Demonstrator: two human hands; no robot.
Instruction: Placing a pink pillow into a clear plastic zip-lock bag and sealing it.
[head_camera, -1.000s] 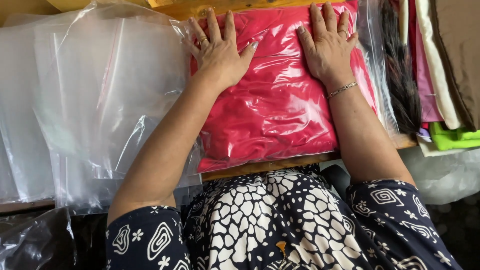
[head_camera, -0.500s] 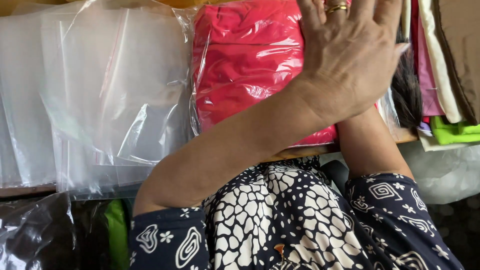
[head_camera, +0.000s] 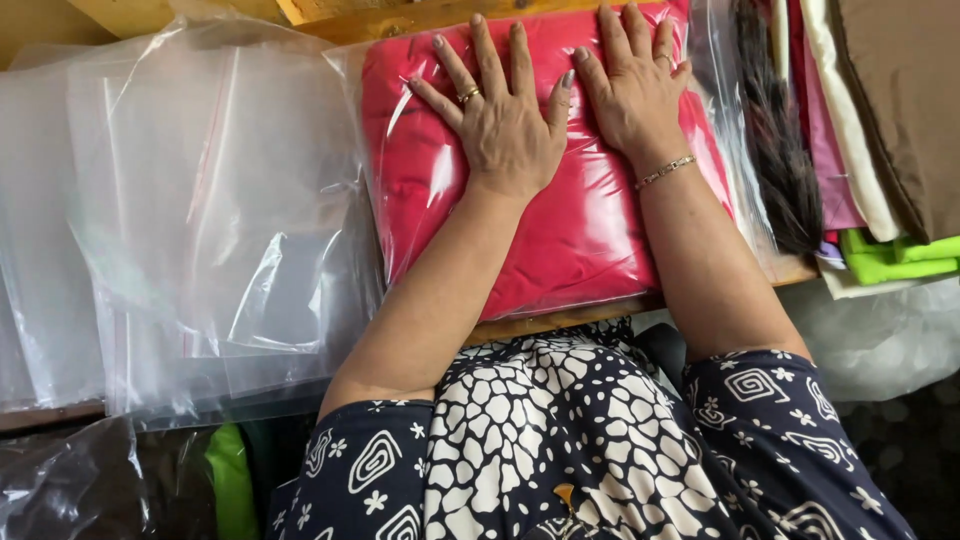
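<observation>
A clear plastic bag holding a folded red cloth (head_camera: 580, 240) lies flat on a wooden board (head_camera: 560, 318) in front of me. My left hand (head_camera: 505, 115) presses flat on its upper middle, fingers spread, a ring on one finger. Beside it, thumb almost touching, my right hand (head_camera: 632, 85) presses flat on the bag's upper right part, with a bracelet on the wrist. Neither hand grips anything.
A pile of empty clear plastic bags (head_camera: 190, 210) lies to the left. At the right lie a dark fringed cloth (head_camera: 775, 150), folded fabrics in pink, cream and brown (head_camera: 860, 110), and a bright green piece (head_camera: 890, 260). Dark plastic (head_camera: 70, 480) sits at lower left.
My left hand was raised close to the camera over the bag half a second ago; it has come back down flat on the red package, further right than one second ago.
</observation>
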